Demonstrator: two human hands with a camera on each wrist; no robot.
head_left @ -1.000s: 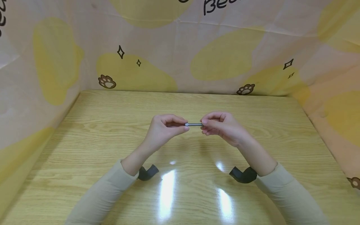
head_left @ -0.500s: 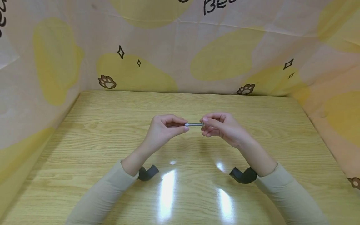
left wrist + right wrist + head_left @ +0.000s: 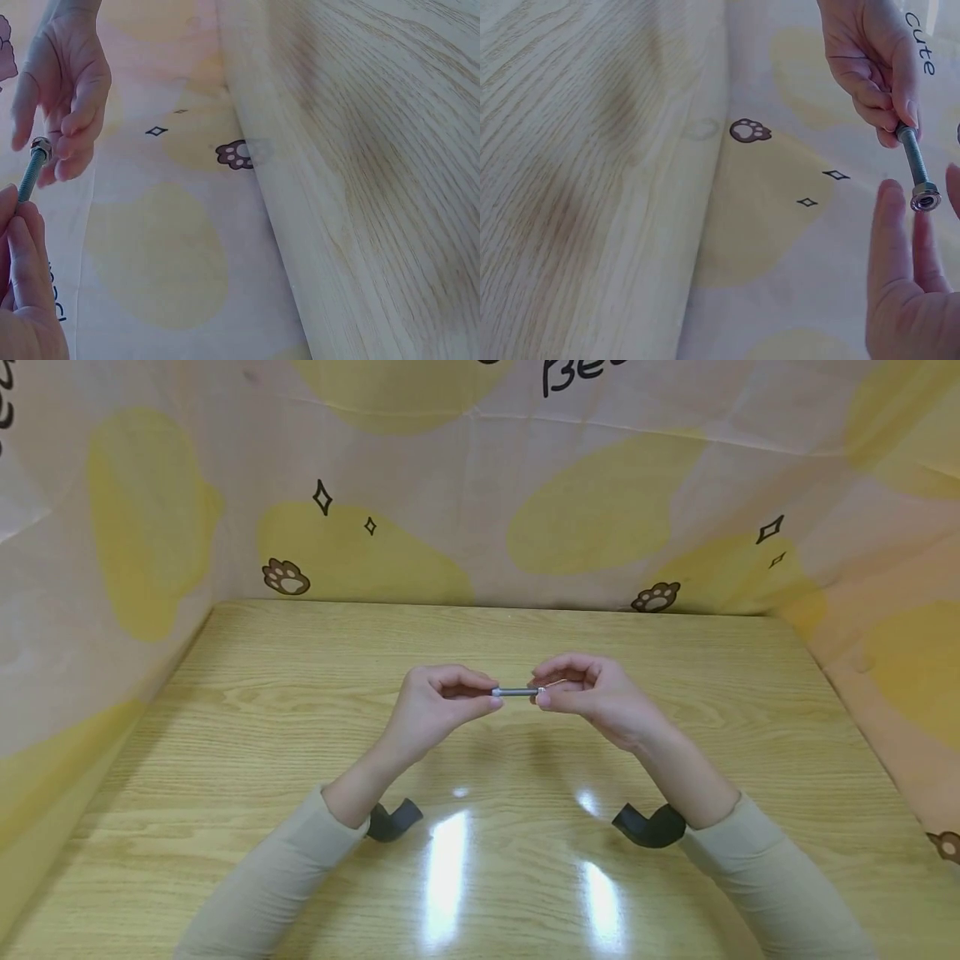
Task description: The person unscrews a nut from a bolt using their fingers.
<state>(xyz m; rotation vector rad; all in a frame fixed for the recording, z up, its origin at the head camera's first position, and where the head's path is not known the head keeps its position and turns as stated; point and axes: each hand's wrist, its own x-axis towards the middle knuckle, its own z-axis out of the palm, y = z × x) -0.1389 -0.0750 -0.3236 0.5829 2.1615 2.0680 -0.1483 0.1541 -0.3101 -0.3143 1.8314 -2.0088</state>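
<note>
A threaded metal bolt (image 3: 517,692) lies level between the two hands, above the table. My left hand (image 3: 431,706) pinches its left end between thumb and fingers, which cover that end. A shiny metal nut (image 3: 925,198) sits on the bolt's other end, clearest in the right wrist view. Around this nut, the fingers and thumb of my right hand (image 3: 600,697) are spread and fairly straight. Both wrist views show gaps between nut and thumb; whether a fingertip touches it from behind, I cannot tell.
Below the hands is a wooden table (image 3: 300,710) with bright light reflections. Printed cloth (image 3: 420,485) with yellow patches and paw prints encloses its back and sides. Black curved pieces (image 3: 648,827) are attached at the wrists.
My right thumb and fingers have shifted around the nut and spread away from it. The left hand and bolt stay nearly still.
</note>
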